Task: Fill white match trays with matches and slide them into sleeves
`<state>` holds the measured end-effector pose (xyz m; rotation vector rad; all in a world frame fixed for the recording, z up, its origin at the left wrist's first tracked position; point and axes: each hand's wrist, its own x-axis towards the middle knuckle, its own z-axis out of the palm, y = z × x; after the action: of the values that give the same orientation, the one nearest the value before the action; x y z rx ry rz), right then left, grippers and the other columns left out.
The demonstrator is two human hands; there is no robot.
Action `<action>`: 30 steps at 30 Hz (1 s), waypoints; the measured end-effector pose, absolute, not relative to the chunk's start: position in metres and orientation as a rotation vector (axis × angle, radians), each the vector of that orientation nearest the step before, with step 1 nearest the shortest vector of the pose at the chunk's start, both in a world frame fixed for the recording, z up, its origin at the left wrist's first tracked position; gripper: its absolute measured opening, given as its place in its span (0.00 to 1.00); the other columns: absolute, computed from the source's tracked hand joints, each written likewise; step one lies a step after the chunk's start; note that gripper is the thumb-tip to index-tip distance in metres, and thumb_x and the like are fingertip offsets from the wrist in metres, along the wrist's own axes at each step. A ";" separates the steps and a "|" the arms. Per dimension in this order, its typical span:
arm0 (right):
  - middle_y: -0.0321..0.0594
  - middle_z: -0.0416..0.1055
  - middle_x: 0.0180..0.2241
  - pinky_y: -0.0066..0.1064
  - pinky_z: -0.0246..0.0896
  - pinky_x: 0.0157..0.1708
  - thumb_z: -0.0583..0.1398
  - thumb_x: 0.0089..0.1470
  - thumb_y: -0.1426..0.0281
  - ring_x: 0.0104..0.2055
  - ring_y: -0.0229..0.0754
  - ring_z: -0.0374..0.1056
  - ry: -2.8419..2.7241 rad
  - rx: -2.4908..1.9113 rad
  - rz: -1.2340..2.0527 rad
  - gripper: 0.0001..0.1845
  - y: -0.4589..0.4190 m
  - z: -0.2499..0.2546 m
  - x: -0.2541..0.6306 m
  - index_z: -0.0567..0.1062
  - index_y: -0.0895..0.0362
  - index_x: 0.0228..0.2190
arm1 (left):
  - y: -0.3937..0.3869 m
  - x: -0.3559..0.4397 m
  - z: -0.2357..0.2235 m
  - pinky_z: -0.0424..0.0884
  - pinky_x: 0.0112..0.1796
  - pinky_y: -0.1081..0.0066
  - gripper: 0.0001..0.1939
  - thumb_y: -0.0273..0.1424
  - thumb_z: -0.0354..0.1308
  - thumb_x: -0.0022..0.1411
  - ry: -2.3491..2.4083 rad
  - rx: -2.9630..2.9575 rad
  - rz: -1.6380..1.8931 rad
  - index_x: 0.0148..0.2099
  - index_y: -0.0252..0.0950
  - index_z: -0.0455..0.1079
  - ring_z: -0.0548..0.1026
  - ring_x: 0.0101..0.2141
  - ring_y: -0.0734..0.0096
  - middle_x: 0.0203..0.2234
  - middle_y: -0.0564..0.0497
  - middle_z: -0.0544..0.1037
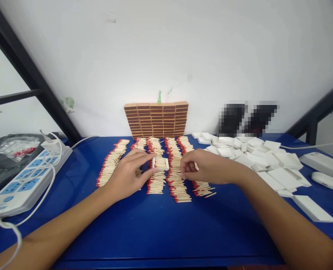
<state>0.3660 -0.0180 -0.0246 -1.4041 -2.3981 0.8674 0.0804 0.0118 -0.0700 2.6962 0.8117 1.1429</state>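
Observation:
Between thumb and fingers, my left hand [131, 168] grips the left end of a small white matchbox tray [167, 164] with some matches lying in it. The tray is held over rows of red-tipped matches [180, 191] spread on the blue table. To its right, my right hand [196, 167] hovers at the matches with thumb and index finger pinched together; whatever lies between the fingertips is too small to make out. Another row of matches [114, 159] runs at the left, partly behind my left hand.
Brown matchbox sleeves [156, 120] are stacked against the wall at the back. A heap of white trays [256, 153] lies to the right, with a white earphone case [326, 180] beyond. A power strip [28, 180] with white cables occupies the left side of the table [155, 232].

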 end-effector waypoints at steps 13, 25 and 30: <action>0.37 0.76 0.29 0.29 0.59 0.26 0.64 0.58 0.59 0.28 0.37 0.65 -2.306 -1.245 0.847 0.12 -0.022 -0.011 0.364 0.81 0.55 0.33 | 0.011 0.081 -0.071 0.75 0.51 0.59 0.22 0.37 0.66 0.66 0.821 2.674 1.151 0.60 0.39 0.74 0.77 0.47 0.60 0.45 0.44 0.82; 0.38 0.74 0.30 0.30 0.59 0.29 0.63 0.60 0.60 0.30 0.38 0.64 -2.093 -1.241 0.726 0.12 -0.022 -0.016 0.350 0.79 0.55 0.32 | 0.006 0.084 -0.068 0.76 0.50 0.57 0.21 0.39 0.66 0.66 0.822 2.645 1.171 0.59 0.39 0.75 0.78 0.46 0.60 0.44 0.43 0.82; 0.37 0.74 0.30 0.30 0.60 0.30 0.62 0.61 0.64 0.29 0.37 0.64 -2.123 -1.189 0.694 0.09 -0.022 -0.026 0.339 0.77 0.56 0.31 | 0.002 0.086 -0.065 0.76 0.49 0.59 0.21 0.38 0.67 0.65 0.797 2.619 1.211 0.59 0.41 0.76 0.78 0.46 0.60 0.44 0.45 0.82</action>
<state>0.3393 -0.0217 -0.0264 -1.1887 -2.1230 0.6941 0.0858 0.0025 -0.0646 2.6195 0.7973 1.2106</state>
